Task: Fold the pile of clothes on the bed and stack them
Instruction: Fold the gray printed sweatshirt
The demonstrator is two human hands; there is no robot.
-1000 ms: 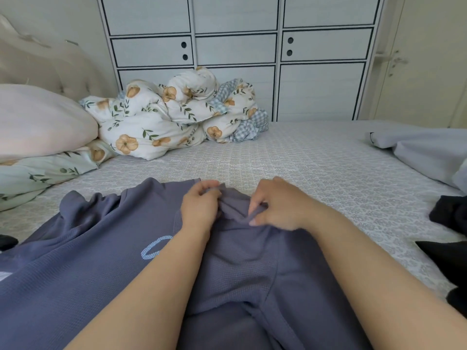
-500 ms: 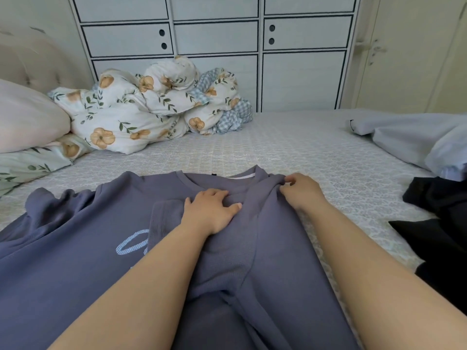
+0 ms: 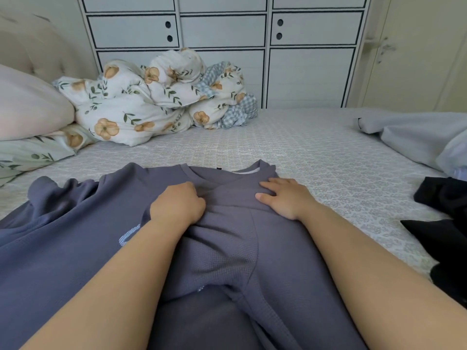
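The blue-grey shirt (image 3: 75, 248) lies on the bed (image 3: 303, 147), its long axis running from the neckline (image 3: 225, 170) toward the person, with the right side already folded in. The right hand (image 3: 285, 198) presses flat with straight fingers just below the neckline, and the left hand (image 3: 177, 205) rests beside it with curled fingers; whether they pinch cloth I cannot tell. The unfolded part spreads to the left of the neckline, so I judge the left hand is nearer for the next fold.

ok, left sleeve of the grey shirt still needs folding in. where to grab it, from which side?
Probably pinch the sleeve at its cuff end, the free bunched tip beyond the body of the shirt, coming from the person's left. The left hand, now curled on the collar fold, is nearer; the right hand lies flat on the folded right side.
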